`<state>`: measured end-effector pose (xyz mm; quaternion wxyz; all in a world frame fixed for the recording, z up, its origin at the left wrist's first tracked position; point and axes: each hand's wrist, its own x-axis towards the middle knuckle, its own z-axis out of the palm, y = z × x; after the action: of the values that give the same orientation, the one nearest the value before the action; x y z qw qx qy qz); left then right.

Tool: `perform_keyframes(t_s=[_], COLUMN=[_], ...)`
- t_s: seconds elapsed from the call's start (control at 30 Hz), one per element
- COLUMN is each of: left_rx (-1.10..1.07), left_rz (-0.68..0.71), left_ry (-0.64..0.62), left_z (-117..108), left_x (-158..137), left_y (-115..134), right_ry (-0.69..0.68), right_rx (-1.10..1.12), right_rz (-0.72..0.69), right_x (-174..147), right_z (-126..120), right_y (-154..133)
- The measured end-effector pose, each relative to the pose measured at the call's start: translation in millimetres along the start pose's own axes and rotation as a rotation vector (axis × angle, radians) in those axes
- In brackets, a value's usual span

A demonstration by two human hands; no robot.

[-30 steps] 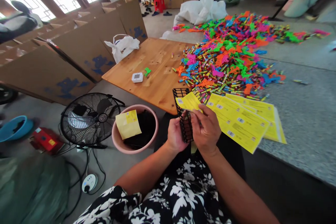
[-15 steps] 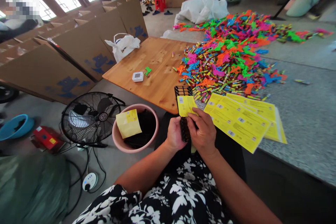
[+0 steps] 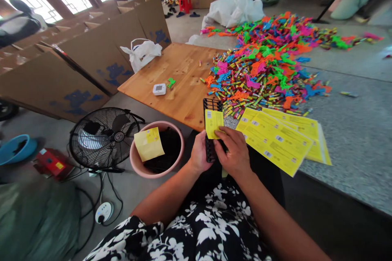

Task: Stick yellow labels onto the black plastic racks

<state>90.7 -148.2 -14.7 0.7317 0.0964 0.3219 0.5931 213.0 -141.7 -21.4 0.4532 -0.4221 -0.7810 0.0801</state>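
Note:
My left hand (image 3: 200, 153) is closed around the side of a narrow black plastic grid rack (image 3: 212, 105), held upright over my lap. Across the middle of the rack lies a yellow printed label (image 3: 214, 123) with a small barcode. My right hand (image 3: 233, 151) has its fingers on the label's right edge, pressing or pinching it against the rack. To the right of my hands, yellow label sheets (image 3: 274, 140) lie overlapping on the grey stone surface. The lower end of the rack is partly hidden by my fingers.
A heap of colourful toy guns and small tubes (image 3: 260, 69) covers the grey surface ahead. A wooden board (image 3: 183, 73) carries a white timer (image 3: 159, 89). To the left stand a pink tub (image 3: 134, 162), a black fan (image 3: 104, 138) and large cardboard boxes (image 3: 82, 61).
The label has come to lie straighter along the rack. My right fingers have shifted slightly down its right edge. The whole view has moved a little.

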Motion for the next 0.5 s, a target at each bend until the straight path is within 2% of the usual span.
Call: perform_keyframes(t_s=[0.13,0.23,0.4,0.5], left_rx=[0.013,0.06,0.189,0.205], left_rz=[-0.033,-0.044,0.02,0.033], left_ry=[-0.03,-0.064,-0.007,-0.053], left_z=[-1,-5,-10,-12], left_x=[5,5,3,2], left_y=[6,5,3,3], right_ry=[0.017,0.019,-0.178,-0.239], right_rx=[-0.059,-0.002,0.033,0.057], right_rz=[0.009,-0.01,-0.074,-0.128], right_x=[-9,-15,-23,-24], right_z=[0,1,4,3], right_y=[0,-6,-26,-32])
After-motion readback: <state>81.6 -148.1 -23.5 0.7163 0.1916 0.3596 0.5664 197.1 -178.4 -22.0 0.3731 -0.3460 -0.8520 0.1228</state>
